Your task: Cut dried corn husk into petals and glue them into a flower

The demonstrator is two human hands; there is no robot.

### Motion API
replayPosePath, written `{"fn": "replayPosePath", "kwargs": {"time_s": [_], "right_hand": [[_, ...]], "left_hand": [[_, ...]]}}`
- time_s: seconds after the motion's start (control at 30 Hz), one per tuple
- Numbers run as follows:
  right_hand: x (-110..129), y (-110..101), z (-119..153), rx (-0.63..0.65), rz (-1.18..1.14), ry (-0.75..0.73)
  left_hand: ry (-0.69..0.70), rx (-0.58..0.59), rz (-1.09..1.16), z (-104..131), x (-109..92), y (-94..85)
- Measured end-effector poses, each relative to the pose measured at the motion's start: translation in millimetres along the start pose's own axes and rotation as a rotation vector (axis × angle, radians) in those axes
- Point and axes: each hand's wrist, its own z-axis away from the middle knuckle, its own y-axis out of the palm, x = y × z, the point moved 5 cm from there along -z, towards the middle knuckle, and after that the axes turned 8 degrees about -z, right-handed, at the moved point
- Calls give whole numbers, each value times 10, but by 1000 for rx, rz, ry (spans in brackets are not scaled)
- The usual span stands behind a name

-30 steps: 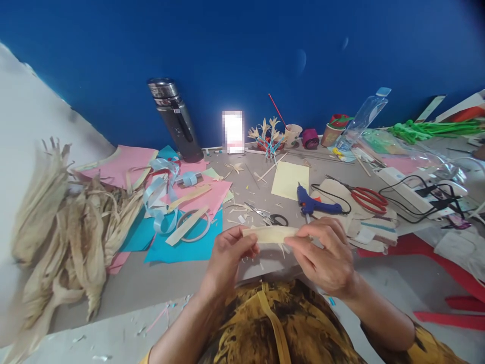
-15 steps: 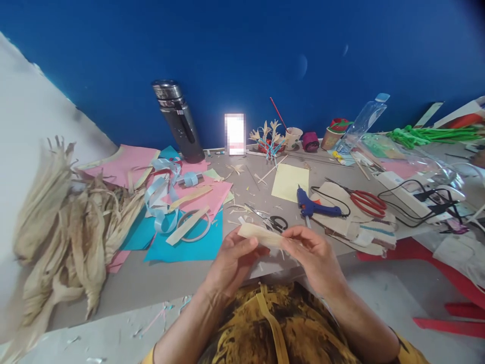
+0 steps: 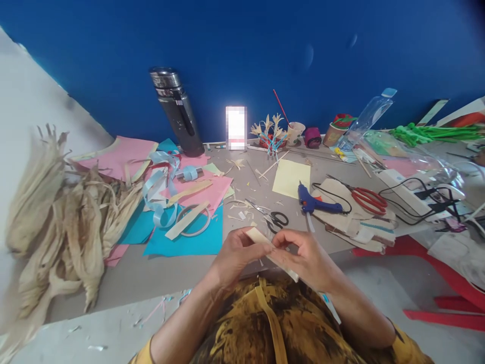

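While a blue wall fills the back, we have a grey surface spread before us, with a heap of dried husks at its left end and a dark flask near the wall. Our left hand and right hand are close together over the surface's near edge. A blue glue gun lies beyond our right hand, scissors straight ahead. Between our hands slants a pale strip, its lower end toward us, pinched by the fingers of both.
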Motion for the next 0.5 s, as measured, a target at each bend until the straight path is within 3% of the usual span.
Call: {"fn": "replayPosePath", "kwargs": {"time_s": [0.27, 0.5], "right_hand": [[8, -104, 45, 279, -5, 82], [37, -292, 44, 375, -2, 54]], "left_hand": [[-246, 201, 162, 77, 161, 130], [-134, 271, 213, 60, -39, -11]]}}
